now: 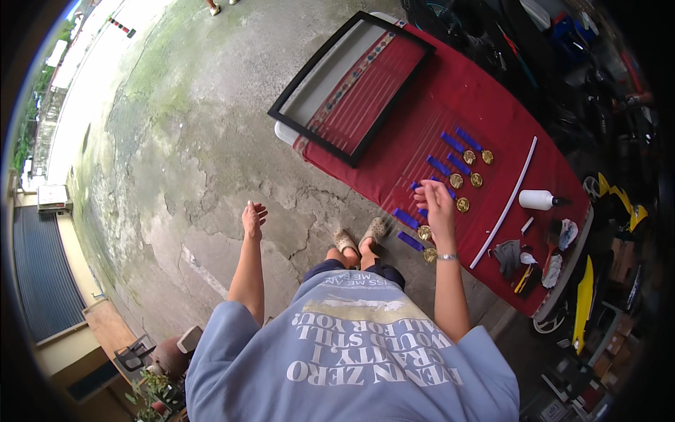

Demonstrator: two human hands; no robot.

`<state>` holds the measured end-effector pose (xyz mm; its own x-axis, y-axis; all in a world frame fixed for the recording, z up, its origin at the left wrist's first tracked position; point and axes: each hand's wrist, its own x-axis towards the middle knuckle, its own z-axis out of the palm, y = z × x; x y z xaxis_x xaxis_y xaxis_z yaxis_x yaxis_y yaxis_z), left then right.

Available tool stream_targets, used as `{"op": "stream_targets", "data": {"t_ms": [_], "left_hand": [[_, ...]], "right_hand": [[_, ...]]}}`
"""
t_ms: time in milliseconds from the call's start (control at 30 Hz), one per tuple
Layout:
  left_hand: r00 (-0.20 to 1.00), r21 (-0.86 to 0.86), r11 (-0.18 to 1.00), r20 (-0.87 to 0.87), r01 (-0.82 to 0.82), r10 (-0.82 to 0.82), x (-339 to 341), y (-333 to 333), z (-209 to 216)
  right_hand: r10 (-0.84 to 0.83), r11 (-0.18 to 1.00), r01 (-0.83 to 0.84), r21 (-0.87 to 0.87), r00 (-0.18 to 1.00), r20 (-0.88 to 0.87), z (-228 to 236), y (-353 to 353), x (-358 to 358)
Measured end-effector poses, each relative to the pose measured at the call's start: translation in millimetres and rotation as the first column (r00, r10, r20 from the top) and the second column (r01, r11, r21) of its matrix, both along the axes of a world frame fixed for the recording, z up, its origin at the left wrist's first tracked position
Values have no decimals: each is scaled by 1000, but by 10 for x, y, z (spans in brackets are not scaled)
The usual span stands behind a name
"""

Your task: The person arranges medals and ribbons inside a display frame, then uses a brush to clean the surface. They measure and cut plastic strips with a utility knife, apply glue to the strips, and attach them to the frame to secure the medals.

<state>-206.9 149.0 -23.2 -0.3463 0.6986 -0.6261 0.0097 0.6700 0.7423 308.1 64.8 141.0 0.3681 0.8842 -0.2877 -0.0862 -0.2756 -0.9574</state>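
Red cloth [485, 105]: medals [457, 181] under fingers [430, 191].

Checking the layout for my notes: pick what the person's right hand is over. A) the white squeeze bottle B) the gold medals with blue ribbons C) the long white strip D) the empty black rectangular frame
B: the right hand hovers over the row of gold medals with blue ribbons on the red cloth-covered table.

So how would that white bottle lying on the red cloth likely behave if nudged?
The white bottle lies on its side on the red cloth, so it would probably roll, though the cloth may slow it. It looks like plastic, so likely light and not fragile. It lies apart from the right hand, which hovers over the medals.
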Motion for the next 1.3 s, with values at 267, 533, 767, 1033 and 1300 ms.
{"op": "stream_targets", "data": {"t_ms": [267, 533, 767, 1033, 1300], "left_hand": [[923, 275, 884, -197, 377, -332, 622, 1958, 772], [684, 235, 657, -424, 716, -594, 907, 3701, 86], [453, -8, 490, -368, 872, -812, 1663, 4051, 15], [620, 19, 630, -204, 776, -758, 1559, 4195, 427], [665, 166, 645, -153, 746, -731, 1542, 3716, 771]], "right_hand": [[-75, 966, 76, -246, 997, 13, -1386, 1478, -691], [-172, 864, 299, -405, 932, 319, -1349, 2104, -1365], [-517, 560, 570, -601, 807, 284, -1514, 2223, -1099], [-565, 647, 518, -560, 818, 103, -1227, 2478, -1200], [-561, 630, 663, -403, 748, 354, -1164, 2051, -1280]]}}
